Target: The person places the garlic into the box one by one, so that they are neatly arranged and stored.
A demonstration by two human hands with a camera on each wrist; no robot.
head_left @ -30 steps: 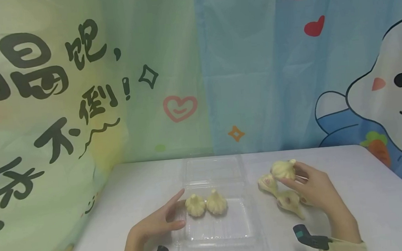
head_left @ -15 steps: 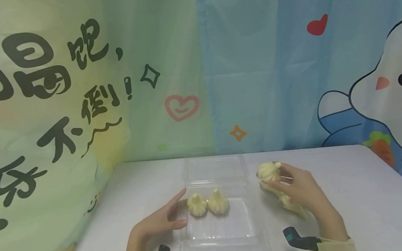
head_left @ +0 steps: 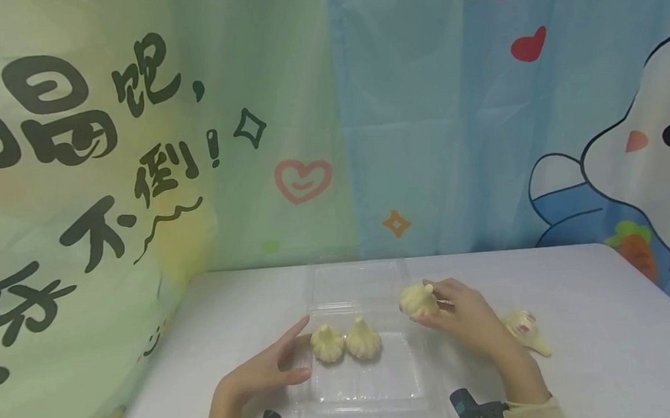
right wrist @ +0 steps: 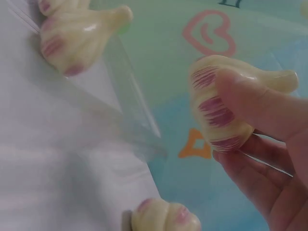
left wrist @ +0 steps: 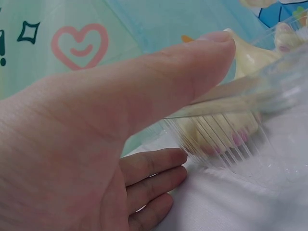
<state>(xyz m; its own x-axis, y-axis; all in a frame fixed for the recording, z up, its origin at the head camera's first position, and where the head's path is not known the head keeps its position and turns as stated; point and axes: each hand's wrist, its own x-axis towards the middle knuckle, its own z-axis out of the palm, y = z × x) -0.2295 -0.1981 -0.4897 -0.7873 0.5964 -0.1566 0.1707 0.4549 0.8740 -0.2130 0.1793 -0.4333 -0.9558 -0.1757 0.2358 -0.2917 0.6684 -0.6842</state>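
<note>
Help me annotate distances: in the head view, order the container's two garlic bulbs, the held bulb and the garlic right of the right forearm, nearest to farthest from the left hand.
1. Left bulb: in the container, beside the left hand.
2. Right bulb: same container, right of the first.
3. Held bulb: in the right hand.
4. Outer garlic: right of the right forearm.

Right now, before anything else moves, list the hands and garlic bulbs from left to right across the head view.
Left hand → left bulb of the pair → right bulb of the pair → held bulb → right hand → bulb lying farthest right.
</note>
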